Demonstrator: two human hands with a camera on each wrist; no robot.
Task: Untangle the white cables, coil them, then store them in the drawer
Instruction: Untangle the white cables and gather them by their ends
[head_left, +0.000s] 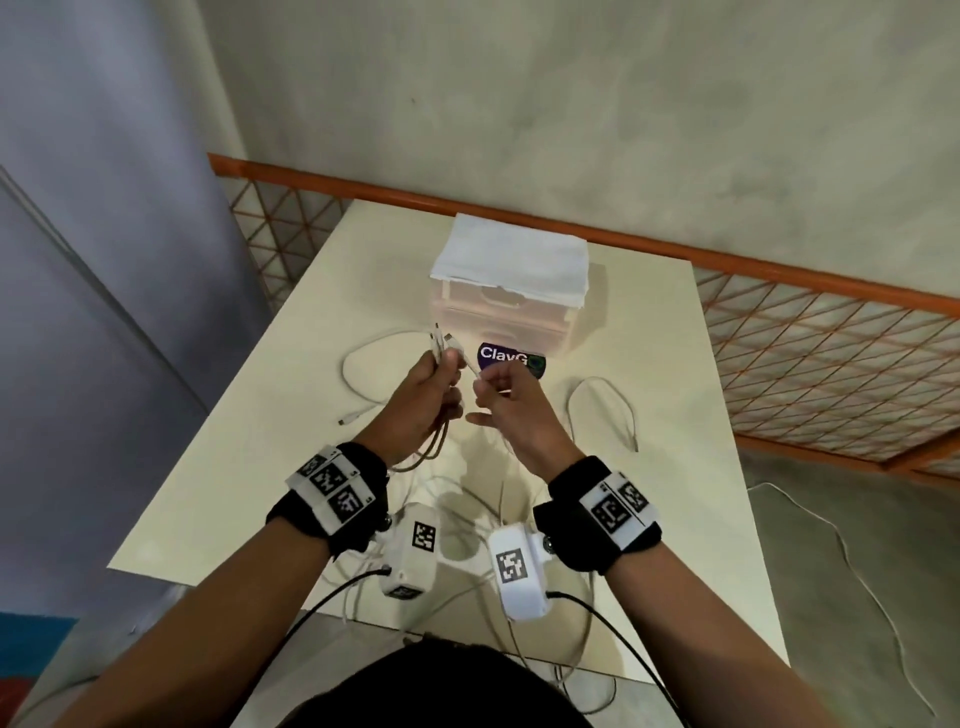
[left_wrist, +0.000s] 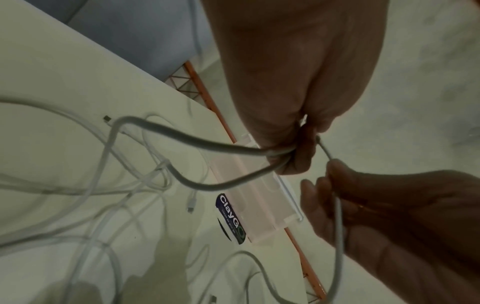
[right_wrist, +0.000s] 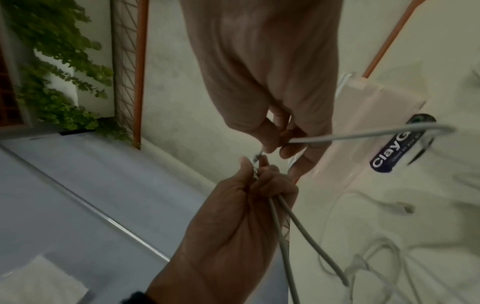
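Above the white table (head_left: 649, 332), my left hand (head_left: 441, 371) grips a bunch of white cables (head_left: 434, 449), with their plug ends (head_left: 442, 340) sticking up past the fist. My right hand (head_left: 491, 387) pinches one thin cable strand between thumb and forefinger, right beside the left fist. In the left wrist view the left hand (left_wrist: 296, 158) holds two looping cables (left_wrist: 182, 135). The right wrist view shows the right hand (right_wrist: 283, 144) pinching a cable (right_wrist: 363, 133) that runs off to the right. A translucent drawer unit (head_left: 519, 317) stands behind the hands, drawers closed.
A folded white cloth (head_left: 511, 260) lies on the drawer unit, and a purple sticker (head_left: 511, 357) sits in front of it. Loose cables lie left (head_left: 358, 384) and right (head_left: 602, 405) on the table; a tangle (head_left: 467, 525) lies under my wrists. An orange mesh railing (head_left: 779, 338) borders the table.
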